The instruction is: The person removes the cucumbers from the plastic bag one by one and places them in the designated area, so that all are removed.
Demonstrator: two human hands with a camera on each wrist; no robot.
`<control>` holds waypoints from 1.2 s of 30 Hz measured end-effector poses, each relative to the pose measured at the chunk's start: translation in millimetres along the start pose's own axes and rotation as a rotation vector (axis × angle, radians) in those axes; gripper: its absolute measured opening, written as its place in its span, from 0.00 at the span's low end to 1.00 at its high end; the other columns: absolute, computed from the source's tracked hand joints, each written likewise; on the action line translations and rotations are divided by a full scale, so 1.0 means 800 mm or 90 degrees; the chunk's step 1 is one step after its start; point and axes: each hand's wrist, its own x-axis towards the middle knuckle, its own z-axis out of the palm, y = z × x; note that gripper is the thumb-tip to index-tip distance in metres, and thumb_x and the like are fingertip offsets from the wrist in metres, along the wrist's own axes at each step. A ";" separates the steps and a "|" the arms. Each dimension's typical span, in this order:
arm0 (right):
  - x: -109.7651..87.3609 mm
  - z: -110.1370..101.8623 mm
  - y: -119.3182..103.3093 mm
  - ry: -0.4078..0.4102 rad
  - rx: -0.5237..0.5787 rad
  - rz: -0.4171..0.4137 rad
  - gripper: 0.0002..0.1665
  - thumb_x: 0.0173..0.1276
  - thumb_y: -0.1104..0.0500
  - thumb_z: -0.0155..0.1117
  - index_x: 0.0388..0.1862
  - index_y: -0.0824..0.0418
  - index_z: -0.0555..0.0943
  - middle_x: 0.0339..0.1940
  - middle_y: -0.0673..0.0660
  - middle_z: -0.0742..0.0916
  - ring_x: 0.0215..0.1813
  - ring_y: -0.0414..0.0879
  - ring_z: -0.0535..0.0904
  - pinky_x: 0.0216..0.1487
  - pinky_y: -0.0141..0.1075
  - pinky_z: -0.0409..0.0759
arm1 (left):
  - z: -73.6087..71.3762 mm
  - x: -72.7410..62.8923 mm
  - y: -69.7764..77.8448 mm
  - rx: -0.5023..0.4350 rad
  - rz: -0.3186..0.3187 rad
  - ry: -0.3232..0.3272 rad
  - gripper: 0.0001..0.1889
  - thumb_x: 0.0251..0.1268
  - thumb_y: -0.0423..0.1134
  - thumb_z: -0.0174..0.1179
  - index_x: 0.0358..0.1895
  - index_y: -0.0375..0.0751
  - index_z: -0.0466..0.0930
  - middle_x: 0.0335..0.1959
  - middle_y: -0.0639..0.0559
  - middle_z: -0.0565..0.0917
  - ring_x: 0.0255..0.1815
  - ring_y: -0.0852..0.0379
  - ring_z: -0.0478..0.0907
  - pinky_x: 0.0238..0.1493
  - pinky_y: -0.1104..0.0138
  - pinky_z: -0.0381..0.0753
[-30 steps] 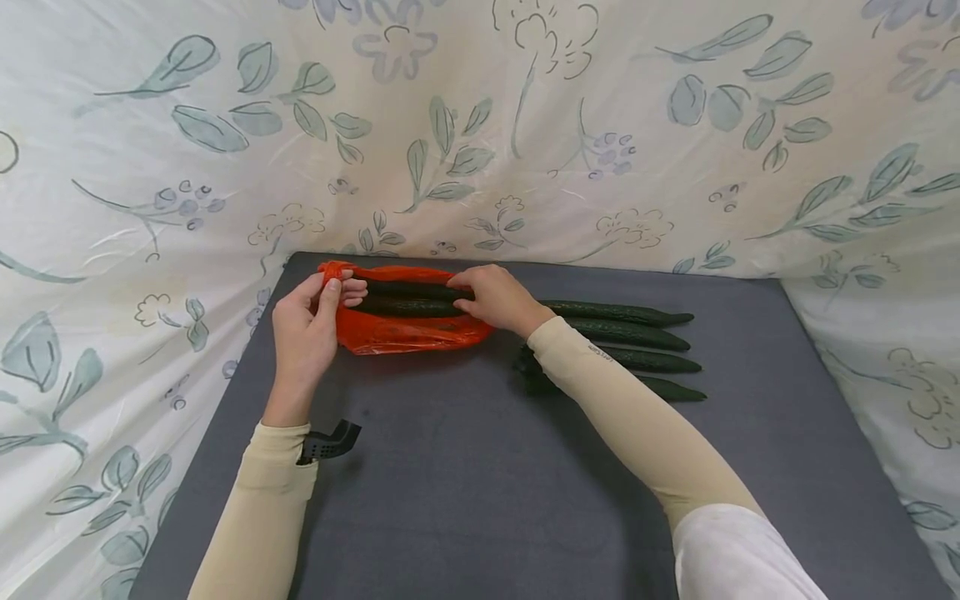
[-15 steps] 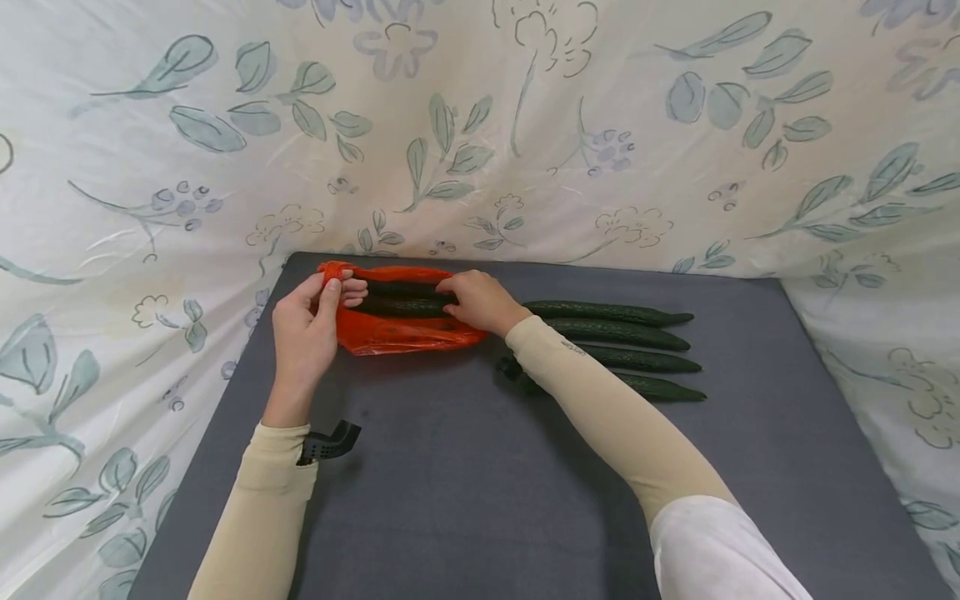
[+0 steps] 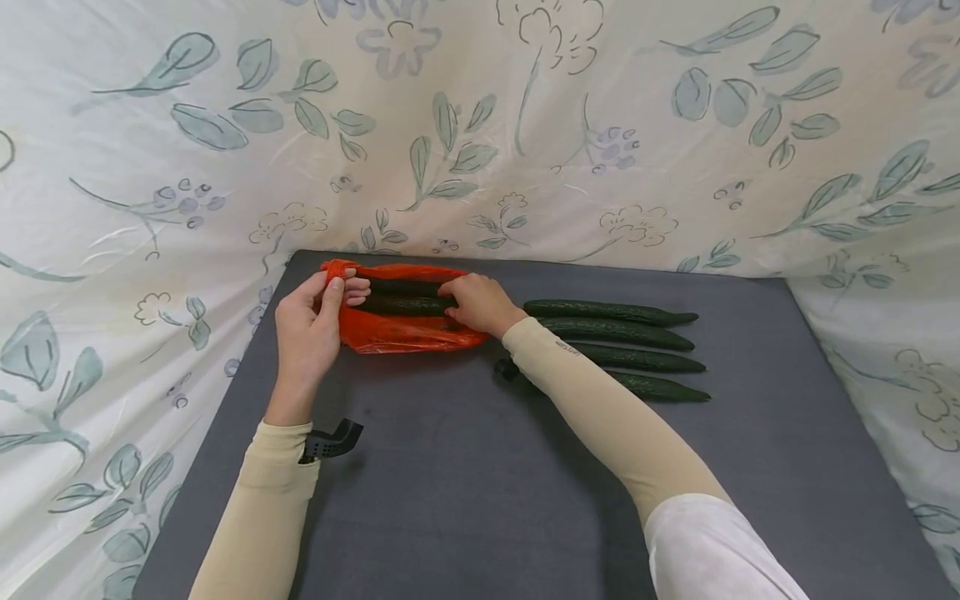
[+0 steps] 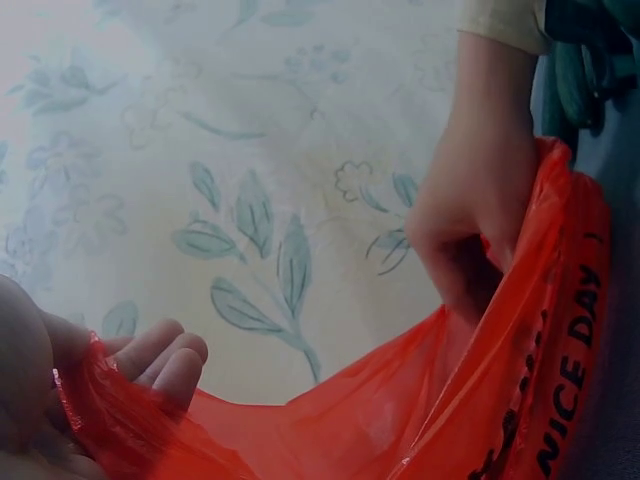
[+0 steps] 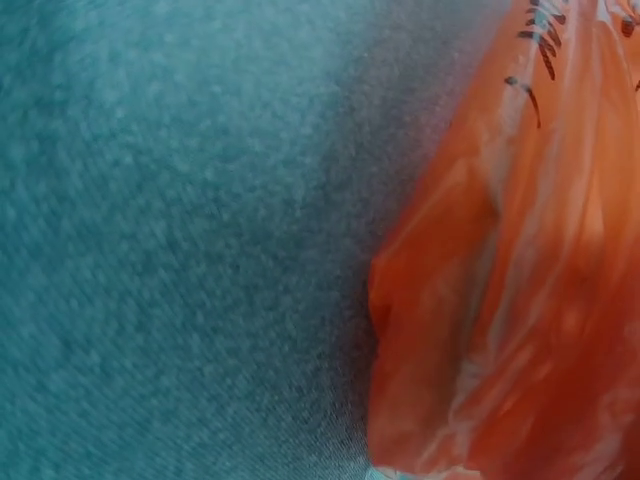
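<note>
An orange-red plastic bag [image 3: 412,333] with black lettering lies at the back left of the table, its mouth spread wide. My left hand [image 3: 311,321] pinches the bag's left end between thumb and fingers, the other fingers extended over the opening. Two dark green cucumbers [image 3: 408,306] lie lengthwise inside. At the bag's right end my right hand [image 3: 480,302] reaches in, fingers curled over the end of the cucumbers; its fingertips are partly hidden. In the left wrist view the right hand [image 4: 480,200] dips behind the bag's edge [image 4: 570,250]. Only bag and tabletop show in the right wrist view.
Several more cucumbers [image 3: 630,335] lie side by side on the grey table [image 3: 465,483], right of the bag, partly under the right forearm. A floral sheet [image 3: 570,183] hangs along the table's back and sides. A black strap [image 3: 333,439] sits on the left wrist.
My right hand has moved slightly left, further over the bag, with the cucumber in it, then settled. The left hand keeps its hold on the bag.
</note>
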 end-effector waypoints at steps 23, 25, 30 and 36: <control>0.001 0.020 -0.020 0.071 -0.152 0.015 0.06 0.76 0.56 0.74 0.49 0.50 0.93 0.43 0.50 0.92 0.41 0.52 0.87 0.43 0.51 0.90 | -0.002 -0.001 -0.002 0.008 0.003 0.001 0.15 0.87 0.37 0.56 0.58 0.30 0.87 0.48 0.44 0.92 0.45 0.52 0.90 0.59 0.69 0.86; -0.001 0.019 -0.022 0.077 -0.154 0.016 0.06 0.76 0.57 0.73 0.48 0.51 0.93 0.42 0.51 0.92 0.41 0.52 0.87 0.42 0.51 0.90 | -0.002 -0.001 -0.002 0.011 0.004 0.003 0.15 0.87 0.37 0.56 0.58 0.30 0.87 0.48 0.45 0.92 0.45 0.52 0.91 0.59 0.69 0.86; -0.003 0.014 -0.025 0.091 -0.170 0.013 0.06 0.76 0.59 0.71 0.46 0.50 0.93 0.40 0.51 0.91 0.40 0.52 0.87 0.40 0.50 0.90 | -0.002 -0.001 -0.002 0.006 0.004 0.004 0.15 0.87 0.37 0.56 0.58 0.30 0.87 0.48 0.43 0.92 0.45 0.53 0.90 0.59 0.69 0.86; -0.006 0.001 -0.029 0.112 -0.175 0.008 0.09 0.77 0.60 0.69 0.48 0.50 0.93 0.41 0.51 0.91 0.40 0.52 0.86 0.40 0.52 0.90 | -0.001 -0.001 -0.004 0.006 0.001 0.002 0.15 0.88 0.37 0.56 0.58 0.29 0.87 0.48 0.43 0.92 0.44 0.57 0.90 0.59 0.69 0.86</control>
